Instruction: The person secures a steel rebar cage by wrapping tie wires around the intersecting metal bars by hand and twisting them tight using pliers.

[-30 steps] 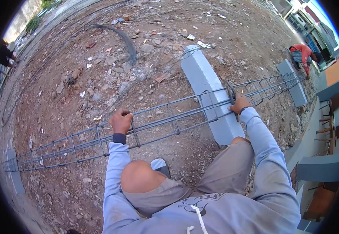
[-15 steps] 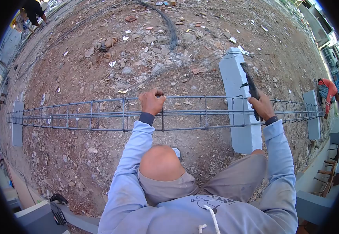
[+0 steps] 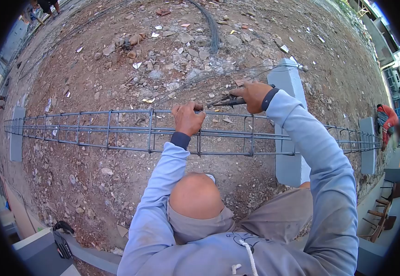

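A long rebar cage [image 3: 225, 133] of parallel bars and square stirrups lies across the view, resting on grey blocks. My left hand [image 3: 189, 118] is closed at its upper bar, beside a stirrup; what the fingertips pinch is too small to make out. Above the upper bar, my right hand [image 3: 254, 96] is wrapped round dark pliers [image 3: 230, 100]. Their jaws point left, close to my left fingertips. Behind my right forearm stands the nearest grey block [image 3: 288, 85], partly hidden by it.
Other grey blocks sit under the cage at the far left [image 3: 17, 133] and far right [image 3: 368, 145]. A person in red [image 3: 387, 120] bends at the right end. A wire bundle [image 3: 211, 27] lies on rubble ground; chairs [image 3: 384, 216] stand at lower right.
My right hand has lifted the pliers from the nearest block and moved left, swinging the jaws toward my left hand. My left hand stays at the upper bar. The view has turned.
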`<state>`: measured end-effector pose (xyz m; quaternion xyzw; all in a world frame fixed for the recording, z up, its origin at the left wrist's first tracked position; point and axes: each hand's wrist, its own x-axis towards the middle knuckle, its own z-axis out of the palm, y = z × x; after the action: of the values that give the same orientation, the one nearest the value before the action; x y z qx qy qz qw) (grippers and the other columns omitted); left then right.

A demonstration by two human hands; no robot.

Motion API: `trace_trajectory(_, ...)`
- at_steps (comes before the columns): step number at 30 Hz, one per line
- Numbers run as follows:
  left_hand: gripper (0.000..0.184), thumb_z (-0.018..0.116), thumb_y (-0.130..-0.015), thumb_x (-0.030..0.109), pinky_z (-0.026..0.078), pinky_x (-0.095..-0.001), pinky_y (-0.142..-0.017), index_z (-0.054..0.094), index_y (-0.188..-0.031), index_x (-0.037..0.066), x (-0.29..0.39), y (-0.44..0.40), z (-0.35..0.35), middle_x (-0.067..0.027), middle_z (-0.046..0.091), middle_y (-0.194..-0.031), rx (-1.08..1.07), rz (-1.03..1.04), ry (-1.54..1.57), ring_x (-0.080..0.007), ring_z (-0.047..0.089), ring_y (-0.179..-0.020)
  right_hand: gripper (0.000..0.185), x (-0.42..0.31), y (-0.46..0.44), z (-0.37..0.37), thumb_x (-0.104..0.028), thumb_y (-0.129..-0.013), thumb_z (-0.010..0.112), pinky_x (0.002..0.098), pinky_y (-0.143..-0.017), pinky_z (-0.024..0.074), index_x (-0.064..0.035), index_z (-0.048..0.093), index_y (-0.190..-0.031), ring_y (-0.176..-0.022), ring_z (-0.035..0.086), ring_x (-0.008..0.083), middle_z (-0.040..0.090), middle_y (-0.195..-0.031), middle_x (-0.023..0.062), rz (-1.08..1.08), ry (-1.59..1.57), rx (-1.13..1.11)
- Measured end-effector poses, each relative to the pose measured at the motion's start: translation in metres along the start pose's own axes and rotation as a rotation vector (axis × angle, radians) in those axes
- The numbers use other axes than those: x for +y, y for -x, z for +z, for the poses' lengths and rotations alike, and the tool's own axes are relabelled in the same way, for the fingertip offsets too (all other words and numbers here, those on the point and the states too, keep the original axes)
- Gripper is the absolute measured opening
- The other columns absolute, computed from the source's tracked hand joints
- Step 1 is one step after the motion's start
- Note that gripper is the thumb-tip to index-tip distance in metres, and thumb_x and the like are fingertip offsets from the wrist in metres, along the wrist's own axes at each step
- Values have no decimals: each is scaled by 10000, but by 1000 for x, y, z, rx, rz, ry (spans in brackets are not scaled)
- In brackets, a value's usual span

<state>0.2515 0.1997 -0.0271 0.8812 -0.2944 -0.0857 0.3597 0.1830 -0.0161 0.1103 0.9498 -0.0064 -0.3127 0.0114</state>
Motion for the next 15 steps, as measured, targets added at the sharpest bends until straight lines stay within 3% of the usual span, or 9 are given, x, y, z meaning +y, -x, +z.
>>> trace_trajectory(3,230,672,-721,273,284,-410,-971,666,-870,98,-1,0,1,-85,677,-890,28,23,-8,-260,603,-913,738,0,-23,-8,-64,-673,569,468,-881,462,-241,420,-1374,-1101,525,394,488,-1202,262,-95,158,-40)
trace_trajectory(6,207,678,-705,230,276,-404,-958,654,-842,77,-1,1,1,-97,668,-876,42,25,11,-260,595,-916,751,-2,-29,-19,-65,-669,578,473,-879,467,-268,417,-1374,-1100,516,383,514,-1149,228,-79,89,-153)
trace_trajectory(15,210,677,-681,199,290,-410,-941,651,-827,51,1,1,0,-122,664,-858,42,35,49,-287,608,-884,672,-16,-27,-42,-94,-677,638,431,-793,521,-314,507,-1299,-1086,518,325,518,-1111,128,-186,360,77)
